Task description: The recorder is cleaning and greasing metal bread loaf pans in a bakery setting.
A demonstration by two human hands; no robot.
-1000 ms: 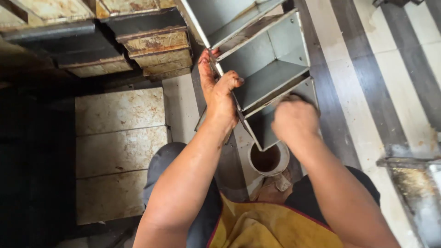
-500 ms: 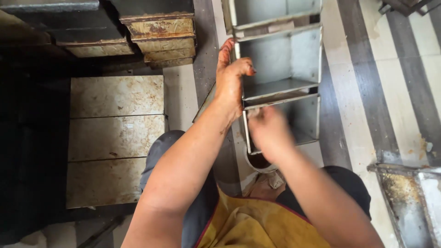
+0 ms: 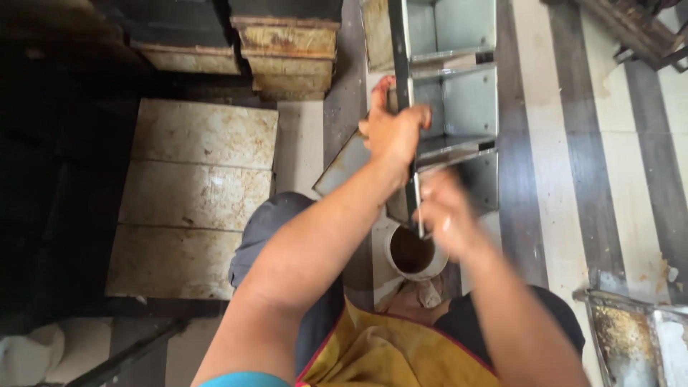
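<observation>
We're looking straight down at a striped floor (image 3: 595, 179), dark and pale bands running away from us, and on the left lie three flat, rust-speckled metal sheets (image 3: 201, 186), edge to edge. Above them is a stack of dark, worn tins (image 3: 287, 50), and at lower right the corner of a grimy tray (image 3: 631, 337) pokes in.

Centre stage is the metal frame (image 3: 459, 100), a grey rack of box-like compartments standing on end between our knees. It leans toward us over the yellow apron (image 3: 387, 351).

Our left hand (image 3: 393, 132) is clamped round the frame's near upright edge, fingers wrapped tight, thumb over the top, steadying it. Our right hand (image 3: 444, 215) sits lower, just beside the bottom of that same edge, and it's a blur. We cannot tell whether it is closed on anything or spread.

Right below it is a small white cup (image 3: 414, 252) with something brown inside, on the floor close to the frame's foot.

Our read: we're midway through working over the frame's compartments, one hand bracing while the other shuttles between cup and metal. The next move calls for a firm brace from the left hand and a clean reach into the lowest compartment without knocking that cup
</observation>
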